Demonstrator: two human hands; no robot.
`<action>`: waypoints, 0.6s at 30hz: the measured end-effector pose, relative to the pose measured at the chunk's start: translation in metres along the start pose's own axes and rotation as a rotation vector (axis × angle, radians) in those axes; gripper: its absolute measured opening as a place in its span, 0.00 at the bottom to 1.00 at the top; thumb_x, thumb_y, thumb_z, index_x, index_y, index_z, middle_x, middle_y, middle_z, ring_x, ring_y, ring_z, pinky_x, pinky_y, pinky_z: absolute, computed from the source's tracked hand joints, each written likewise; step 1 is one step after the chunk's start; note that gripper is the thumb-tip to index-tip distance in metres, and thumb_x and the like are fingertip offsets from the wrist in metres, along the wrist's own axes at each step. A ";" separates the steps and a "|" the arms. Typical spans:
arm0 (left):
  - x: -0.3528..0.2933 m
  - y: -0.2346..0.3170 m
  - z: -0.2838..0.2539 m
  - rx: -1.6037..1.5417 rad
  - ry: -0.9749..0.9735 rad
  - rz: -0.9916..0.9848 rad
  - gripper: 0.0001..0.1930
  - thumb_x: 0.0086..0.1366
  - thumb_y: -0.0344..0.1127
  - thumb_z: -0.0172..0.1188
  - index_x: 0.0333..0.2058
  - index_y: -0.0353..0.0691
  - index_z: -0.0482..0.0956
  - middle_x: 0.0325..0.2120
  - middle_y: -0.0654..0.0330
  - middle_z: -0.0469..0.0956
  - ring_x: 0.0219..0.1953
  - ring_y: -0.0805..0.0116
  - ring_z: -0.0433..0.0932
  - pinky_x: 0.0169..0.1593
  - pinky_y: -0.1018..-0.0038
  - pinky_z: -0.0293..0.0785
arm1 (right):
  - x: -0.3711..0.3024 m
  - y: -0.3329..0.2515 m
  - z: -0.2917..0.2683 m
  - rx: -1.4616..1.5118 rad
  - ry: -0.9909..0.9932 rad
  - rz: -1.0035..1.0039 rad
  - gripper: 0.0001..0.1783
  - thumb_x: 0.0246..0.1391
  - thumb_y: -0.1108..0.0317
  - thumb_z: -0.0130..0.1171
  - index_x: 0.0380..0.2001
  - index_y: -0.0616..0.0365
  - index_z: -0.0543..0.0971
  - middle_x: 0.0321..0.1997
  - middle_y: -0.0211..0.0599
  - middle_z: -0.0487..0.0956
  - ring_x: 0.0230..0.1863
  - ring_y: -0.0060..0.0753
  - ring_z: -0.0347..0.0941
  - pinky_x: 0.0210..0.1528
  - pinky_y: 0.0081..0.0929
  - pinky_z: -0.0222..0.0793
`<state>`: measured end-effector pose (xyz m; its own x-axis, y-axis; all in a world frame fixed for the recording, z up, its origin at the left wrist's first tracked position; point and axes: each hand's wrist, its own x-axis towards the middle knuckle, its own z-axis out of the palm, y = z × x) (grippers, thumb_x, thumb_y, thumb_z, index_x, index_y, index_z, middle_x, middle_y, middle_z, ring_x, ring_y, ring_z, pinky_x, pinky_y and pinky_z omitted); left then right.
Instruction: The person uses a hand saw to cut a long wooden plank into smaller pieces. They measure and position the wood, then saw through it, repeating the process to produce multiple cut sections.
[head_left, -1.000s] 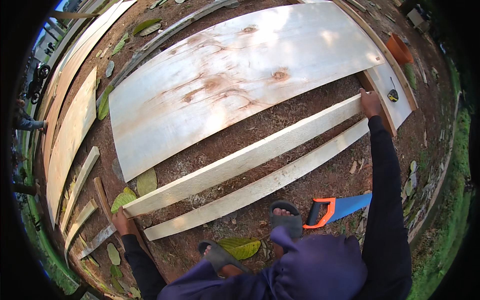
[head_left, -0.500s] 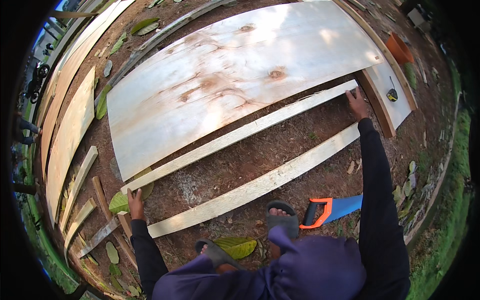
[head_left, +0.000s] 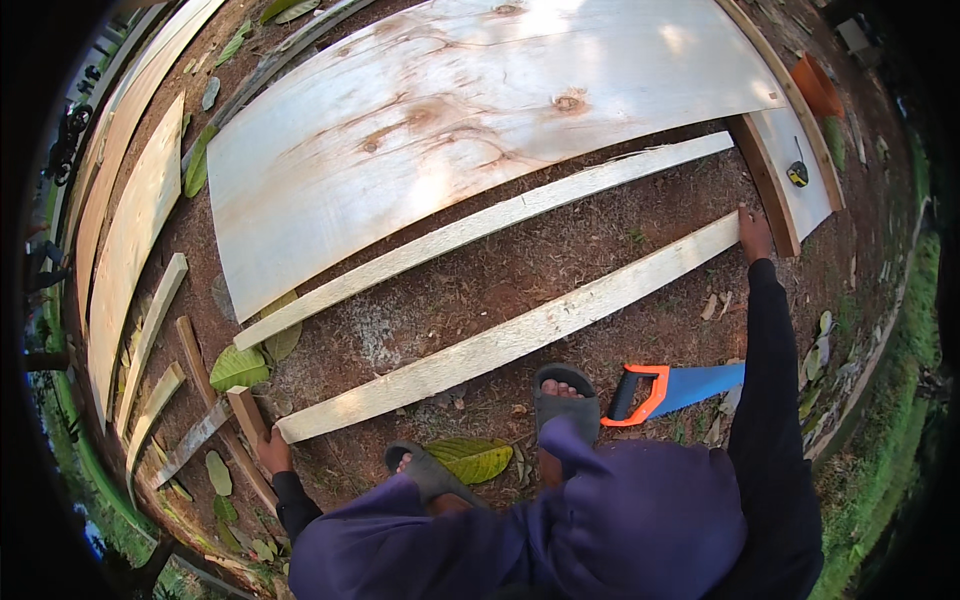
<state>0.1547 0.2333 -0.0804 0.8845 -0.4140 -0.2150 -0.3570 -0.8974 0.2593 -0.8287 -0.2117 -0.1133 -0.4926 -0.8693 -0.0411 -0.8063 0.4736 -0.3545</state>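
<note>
Handsaw point(head_left: 672, 388), orange grip, blue blade: lay on dirt near right. Near plank point(head_left: 510, 338): lay on the ground, left hand point(head_left: 272, 452) at its left end, right hand point(head_left: 754, 233) at its right; finger closure could not be told. Second plank point(head_left: 470, 232) beyond; large plywood sheet point(head_left: 450, 130) farthest.

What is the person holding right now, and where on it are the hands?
The nearer wooden strip, by its two ends: left hand at the lower-left end, right hand at the upper-right end.
</note>
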 end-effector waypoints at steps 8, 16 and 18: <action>-0.004 -0.013 0.016 -0.373 -0.242 -0.134 0.23 0.70 0.48 0.61 0.53 0.34 0.81 0.40 0.58 0.81 0.41 0.63 0.79 0.42 0.67 0.73 | -0.003 -0.005 -0.003 -0.061 0.115 -0.010 0.39 0.61 0.39 0.57 0.55 0.70 0.80 0.56 0.66 0.79 0.60 0.64 0.75 0.64 0.49 0.66; 0.007 -0.037 0.011 -0.590 -0.132 -0.121 0.23 0.70 0.49 0.63 0.51 0.34 0.82 0.40 0.59 0.80 0.43 0.68 0.74 0.45 0.64 0.70 | -0.001 -0.036 -0.023 0.030 0.001 0.099 0.32 0.57 0.43 0.63 0.48 0.64 0.85 0.51 0.54 0.83 0.54 0.52 0.79 0.57 0.43 0.70; -0.005 0.004 -0.004 -0.594 -0.147 -0.139 0.22 0.73 0.49 0.59 0.54 0.35 0.80 0.46 0.58 0.80 0.49 0.66 0.76 0.52 0.65 0.71 | -0.006 -0.011 -0.036 0.229 0.086 0.083 0.27 0.57 0.46 0.65 0.47 0.60 0.86 0.49 0.44 0.84 0.51 0.45 0.79 0.55 0.40 0.71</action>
<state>0.1506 0.2325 -0.0745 0.8449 -0.3541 -0.4008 0.0237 -0.7239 0.6895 -0.8289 -0.2065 -0.0759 -0.5874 -0.8093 -0.0030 -0.6716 0.4895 -0.5562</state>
